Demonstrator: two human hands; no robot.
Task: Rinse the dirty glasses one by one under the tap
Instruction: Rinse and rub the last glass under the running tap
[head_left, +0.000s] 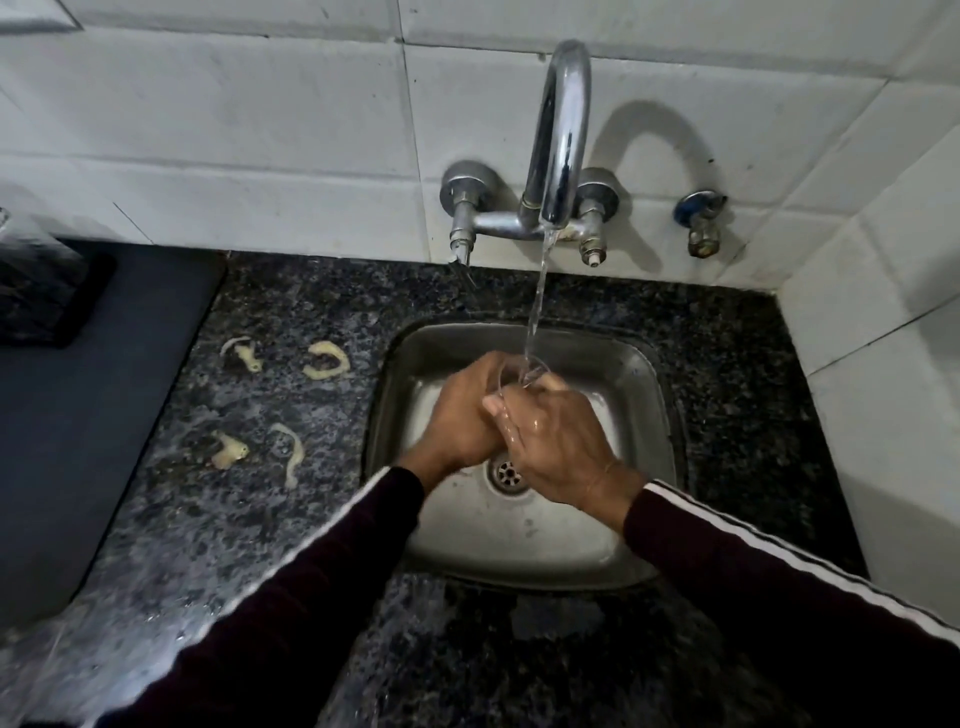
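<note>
Both hands meet over the sink, holding a clear glass under the stream from the tap. The left hand curls round the glass from the left; the right hand, wet, wraps it from the right, fingers overlapping the left's. Water strikes the glass rim. On the dark speckled desk left of the sink lie four pale scraps.

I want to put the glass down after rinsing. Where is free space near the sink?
The dark mat left of the counter looks bare. So does the counter strip between sink and right wall. The counter between mat and sink carries yellowish scraps. The sink is busy with both hands.
</note>
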